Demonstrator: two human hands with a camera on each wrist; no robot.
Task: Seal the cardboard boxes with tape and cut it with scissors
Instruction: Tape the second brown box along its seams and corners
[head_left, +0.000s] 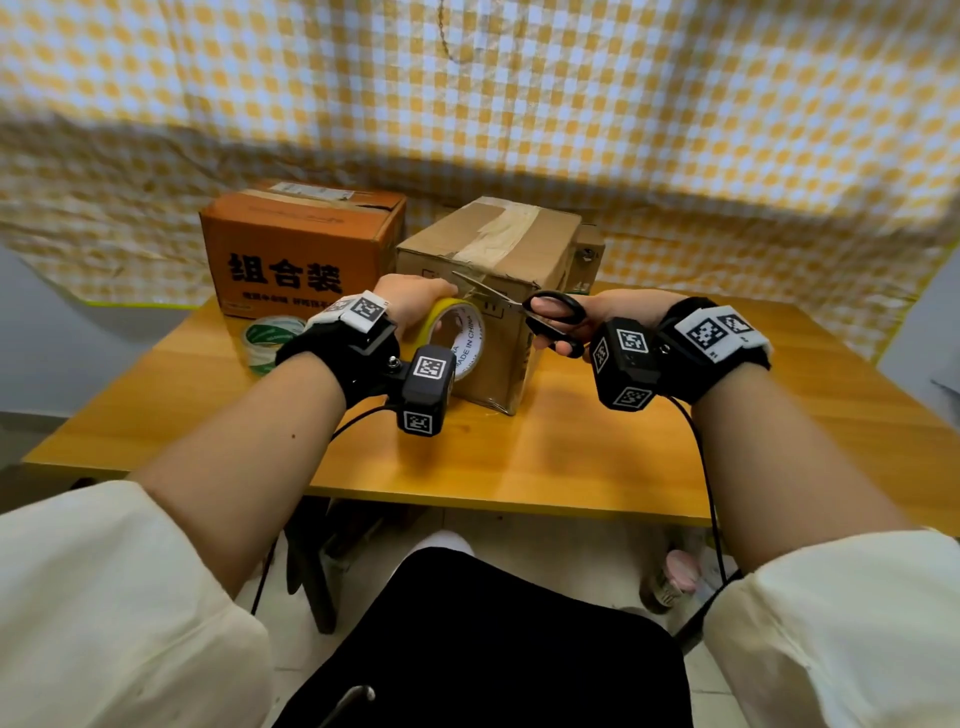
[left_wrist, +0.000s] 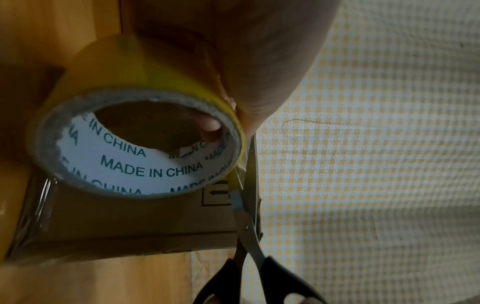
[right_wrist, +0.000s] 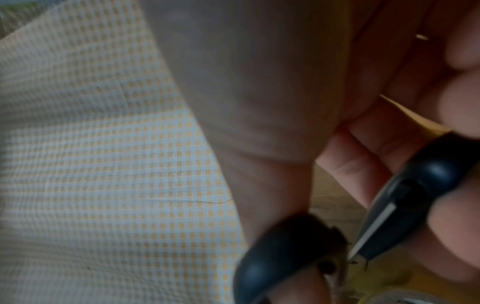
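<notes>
A brown cardboard box (head_left: 524, 249) with tape over its top seam stands mid-table. My left hand (head_left: 410, 301) grips a yellow tape roll (head_left: 457, 338) against the box's front face, one finger inside the core (left_wrist: 210, 125). My right hand (head_left: 587, 317) holds black-handled scissors (head_left: 553, 317), fingers through the loops. The blades (head_left: 480, 291) are parted at the top edge of the roll, where the tape runs onto the box (left_wrist: 161, 214). In the left wrist view the scissors (left_wrist: 246, 226) cross the box's edge beside the roll (left_wrist: 145, 148). The right wrist view shows the black handles (right_wrist: 426, 185) blurred.
An orange printed box (head_left: 296, 249) stands at the back left of the wooden table (head_left: 519, 457). A green-and-white tape roll (head_left: 270, 338) lies in front of it. A smaller box (head_left: 589, 254) peeks out behind the brown one. A yellow checked cloth (head_left: 519, 93) hangs behind.
</notes>
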